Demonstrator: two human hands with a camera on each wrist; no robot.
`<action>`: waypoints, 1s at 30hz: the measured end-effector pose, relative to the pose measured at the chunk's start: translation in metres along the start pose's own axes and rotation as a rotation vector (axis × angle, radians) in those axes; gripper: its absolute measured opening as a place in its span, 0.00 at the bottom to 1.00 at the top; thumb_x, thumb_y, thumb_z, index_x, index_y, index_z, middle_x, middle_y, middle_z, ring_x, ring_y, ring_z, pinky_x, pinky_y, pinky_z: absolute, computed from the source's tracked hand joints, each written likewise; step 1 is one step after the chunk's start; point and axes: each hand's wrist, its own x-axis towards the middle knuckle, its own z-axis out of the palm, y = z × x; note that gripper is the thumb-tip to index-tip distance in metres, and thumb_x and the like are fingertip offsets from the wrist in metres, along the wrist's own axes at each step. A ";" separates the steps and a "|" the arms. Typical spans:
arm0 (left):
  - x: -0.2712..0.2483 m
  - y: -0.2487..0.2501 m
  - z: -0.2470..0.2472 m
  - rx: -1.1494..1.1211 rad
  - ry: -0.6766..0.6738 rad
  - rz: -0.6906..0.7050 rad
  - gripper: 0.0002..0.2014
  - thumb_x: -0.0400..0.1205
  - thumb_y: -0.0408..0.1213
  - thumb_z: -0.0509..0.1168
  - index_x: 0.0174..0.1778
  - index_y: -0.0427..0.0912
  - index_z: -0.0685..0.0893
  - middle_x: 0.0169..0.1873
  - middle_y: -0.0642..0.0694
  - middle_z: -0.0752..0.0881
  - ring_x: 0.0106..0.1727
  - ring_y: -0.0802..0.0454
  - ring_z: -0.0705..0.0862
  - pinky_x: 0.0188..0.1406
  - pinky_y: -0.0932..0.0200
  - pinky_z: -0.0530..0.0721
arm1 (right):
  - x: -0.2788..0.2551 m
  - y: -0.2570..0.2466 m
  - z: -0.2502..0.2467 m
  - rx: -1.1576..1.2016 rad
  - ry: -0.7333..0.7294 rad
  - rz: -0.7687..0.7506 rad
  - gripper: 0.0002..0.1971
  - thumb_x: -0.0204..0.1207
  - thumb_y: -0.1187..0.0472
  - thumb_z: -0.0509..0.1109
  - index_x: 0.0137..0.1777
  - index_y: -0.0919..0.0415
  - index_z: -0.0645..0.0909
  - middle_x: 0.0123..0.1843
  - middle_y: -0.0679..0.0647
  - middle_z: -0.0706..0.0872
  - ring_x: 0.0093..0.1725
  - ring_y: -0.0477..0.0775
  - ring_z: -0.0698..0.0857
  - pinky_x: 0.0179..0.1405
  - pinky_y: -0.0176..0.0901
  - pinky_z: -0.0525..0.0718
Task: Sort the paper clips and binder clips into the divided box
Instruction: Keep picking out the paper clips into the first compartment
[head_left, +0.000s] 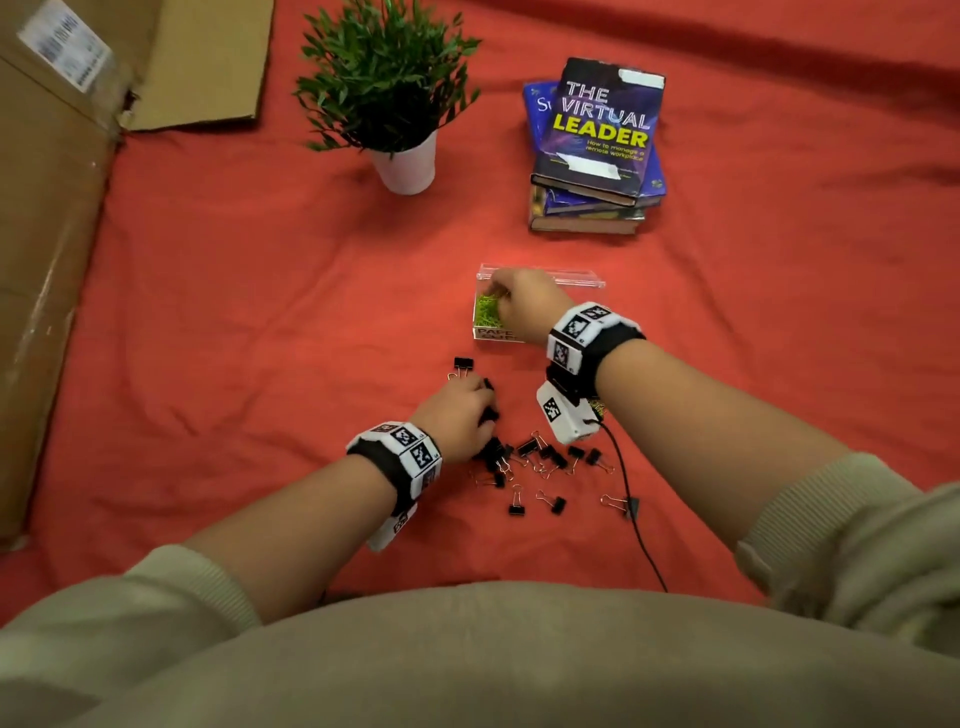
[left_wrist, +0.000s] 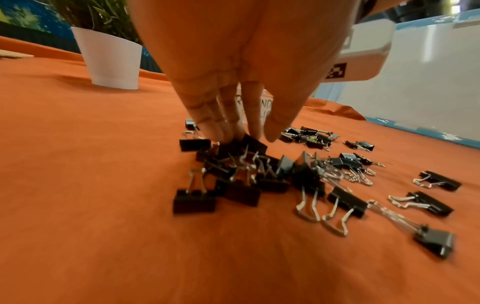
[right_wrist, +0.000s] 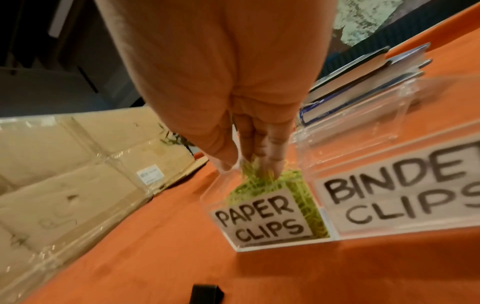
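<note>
Binder clips (head_left: 524, 460) lie scattered at lower centre of the head view on the red cloth (head_left: 260, 291), still outside the divided box (head_left: 582, 280) that sits just above them in the frame.

At far left a flattened cardboard box (head_left: 57, 218) lies along the cloth's edge, and a potted plant (head_left: 389, 98) stands at upper centre-left, both well apart from the work.

Moving right, the left hand (head_left: 460, 418) reaches down into the clip pile. In the left wrist view its fingers (left_wrist: 223, 121) are bunched, tips pressed among the black clips as if raking several together into a single grab; whether any clip is yet pinched I cannot tell.

Right of that, the right hand (head_left: 524, 306) hovers over the left compartment of the box, the one labelled PAPER CLIPS (right_wrist: 262, 218). Its fingertips (right_wrist: 272, 162) point down into the green paper clips (right_wrist: 296, 189), touching the heap, probably releasing or settling a load there. Whether it still grips any is unclear. The compartment marked BINDER CLIPS, to its right, looks empty as far as it shows. The clear lid (right_wrist: 389, 115) stands open behind the box, keeping both compartments reachable.

At upper right a stack of books (head_left: 597, 150) rests beyond the box.
</note>
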 end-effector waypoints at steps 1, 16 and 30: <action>0.001 0.001 -0.001 0.011 -0.001 0.017 0.13 0.79 0.40 0.63 0.57 0.42 0.84 0.55 0.43 0.79 0.62 0.44 0.77 0.62 0.49 0.78 | -0.007 0.005 -0.006 0.046 0.042 -0.005 0.18 0.75 0.73 0.58 0.57 0.60 0.84 0.58 0.58 0.87 0.53 0.57 0.84 0.52 0.38 0.78; 0.035 0.057 0.013 0.235 -0.111 0.227 0.29 0.78 0.36 0.63 0.78 0.48 0.66 0.81 0.46 0.60 0.77 0.44 0.65 0.68 0.44 0.77 | -0.116 0.126 0.020 0.003 0.071 0.234 0.07 0.72 0.68 0.67 0.49 0.62 0.81 0.49 0.54 0.78 0.46 0.51 0.77 0.51 0.46 0.80; 0.054 0.085 0.014 0.203 0.048 0.214 0.14 0.81 0.32 0.59 0.62 0.36 0.78 0.59 0.41 0.77 0.59 0.41 0.77 0.54 0.43 0.81 | -0.106 0.135 0.016 -0.137 0.051 0.194 0.13 0.75 0.66 0.65 0.58 0.63 0.81 0.58 0.59 0.75 0.57 0.61 0.79 0.52 0.50 0.79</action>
